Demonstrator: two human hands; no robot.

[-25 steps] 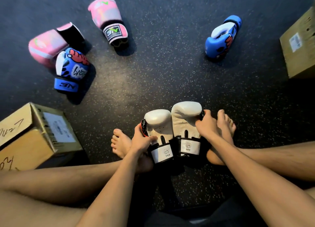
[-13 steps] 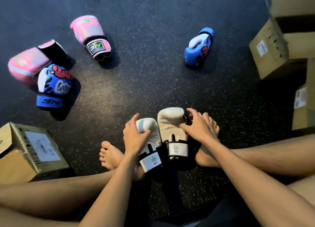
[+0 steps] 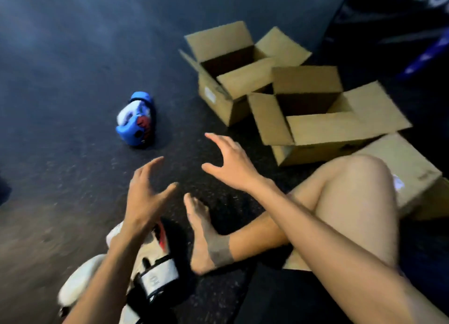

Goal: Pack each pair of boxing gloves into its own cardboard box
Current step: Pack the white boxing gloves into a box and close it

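Note:
Two white boxing gloves (image 3: 155,270) lie on the dark floor at the bottom left, partly under my left forearm. My left hand (image 3: 145,197) hovers above them, fingers spread, holding nothing. My right hand (image 3: 230,163) is raised over the floor, open and empty, its fingers pointing left. A blue glove (image 3: 137,121) lies alone further out. Two open cardboard boxes stand at the right: a far box (image 3: 218,97) and a nearer box (image 3: 315,151), both with flaps up and dark insides. A third box (image 3: 413,177) lies behind my right knee.
My bare right foot (image 3: 206,236) and bent right leg (image 3: 340,202) lie across the floor between the white gloves and the boxes. Dark speckled floor stretches to the left and far side. A dark bag with blue markings (image 3: 413,31) sits at the top right.
Both hands have let go of the white gloves and lifted up and forward. The view has swung right, bringing the open boxes in and losing the pink gloves and the left box.

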